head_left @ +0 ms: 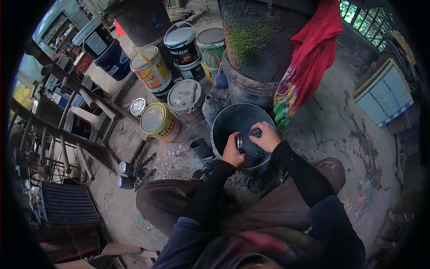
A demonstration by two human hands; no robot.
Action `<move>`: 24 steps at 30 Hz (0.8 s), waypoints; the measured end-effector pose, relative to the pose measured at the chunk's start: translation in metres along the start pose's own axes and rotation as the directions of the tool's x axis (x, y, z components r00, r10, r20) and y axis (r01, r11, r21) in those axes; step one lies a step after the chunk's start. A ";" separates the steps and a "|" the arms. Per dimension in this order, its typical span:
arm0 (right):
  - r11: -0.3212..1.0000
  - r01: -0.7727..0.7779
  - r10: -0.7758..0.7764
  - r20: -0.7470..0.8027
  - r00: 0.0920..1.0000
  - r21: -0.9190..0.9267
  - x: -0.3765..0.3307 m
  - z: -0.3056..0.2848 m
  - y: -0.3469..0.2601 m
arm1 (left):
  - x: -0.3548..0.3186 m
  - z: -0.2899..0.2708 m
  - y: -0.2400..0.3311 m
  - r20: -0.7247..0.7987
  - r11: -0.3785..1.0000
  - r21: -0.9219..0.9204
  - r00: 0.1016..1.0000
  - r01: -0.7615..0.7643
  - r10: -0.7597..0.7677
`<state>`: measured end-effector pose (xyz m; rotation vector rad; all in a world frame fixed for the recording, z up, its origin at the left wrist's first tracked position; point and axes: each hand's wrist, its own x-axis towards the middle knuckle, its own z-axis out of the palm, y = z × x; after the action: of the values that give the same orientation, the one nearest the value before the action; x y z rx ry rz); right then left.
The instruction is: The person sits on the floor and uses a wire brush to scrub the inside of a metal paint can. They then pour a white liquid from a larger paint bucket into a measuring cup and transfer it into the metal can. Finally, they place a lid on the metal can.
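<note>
A dark bucket [228, 117] stands between my legs, and both my hands are over its mouth. My left hand [233, 153] is closed round a small round metal thing [239, 142] with a shiny rim, which looks like a small can or cup; the fingers hide part of it. In my right hand [268, 139] I grip a dark grey, rough-textured scouring pad [255, 133]. The pad is close to the metal thing, with a small gap between them. What lies in the bottom of the bucket is hard to make out.
Paint buckets stand ahead to the left, among them a yellow one [157, 120] and a grey-lidded one [185, 96]. A dark cup [200, 148] stands beside my bucket. A red cloth [313, 49] hangs over a big mossy pot [251, 40]. Wooden racking [62, 139] fills the left.
</note>
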<state>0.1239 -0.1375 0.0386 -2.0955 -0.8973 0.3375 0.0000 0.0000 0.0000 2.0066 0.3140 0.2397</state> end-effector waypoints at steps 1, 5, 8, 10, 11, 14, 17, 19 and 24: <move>0.998 0.005 -0.005 -0.003 1.000 -0.067 -0.003 -0.001 -0.004 | -0.002 0.002 0.004 0.002 0.998 0.054 0.999 -0.033 0.033; 0.993 0.092 -0.090 0.025 0.996 -0.074 -0.002 -0.004 -0.025 | -0.002 0.005 0.007 -0.031 0.992 0.123 1.000 0.002 0.001; 0.995 0.085 -0.087 0.044 0.995 0.043 0.004 -0.015 -0.035 | 0.000 0.002 -0.003 -0.103 0.997 0.076 0.995 0.020 -0.013; 0.996 0.086 -0.086 0.034 0.996 0.009 0.004 -0.019 -0.031 | 0.001 0.000 0.000 -0.112 0.999 0.027 0.993 -0.019 0.022; 0.996 0.087 -0.086 0.029 0.996 -0.008 0.005 -0.019 -0.029 | 0.000 0.001 0.003 -0.120 0.998 0.038 0.992 -0.042 0.047; 0.996 0.058 -0.056 0.026 0.998 -0.068 0.003 -0.012 -0.016 | -0.002 0.002 0.016 -0.106 0.997 0.060 0.993 -0.055 0.061; 0.997 -0.006 -0.003 0.128 0.992 0.075 0.001 -0.013 -0.032 | -0.005 0.004 0.013 -0.104 0.997 0.082 0.995 0.013 -0.005; 0.996 0.013 -0.021 0.090 0.996 0.090 0.004 -0.017 -0.032 | -0.002 0.003 0.012 -0.161 0.992 0.123 0.986 -0.008 0.028; 0.999 0.031 -0.029 0.058 0.998 -0.032 0.002 -0.014 -0.020 | -0.006 0.006 0.023 -0.149 0.995 0.098 0.988 -0.016 0.031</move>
<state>0.1225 -0.1356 0.0632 -2.1096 -0.9736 0.3711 -0.0017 -0.0166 0.0175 2.0928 0.4041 0.3983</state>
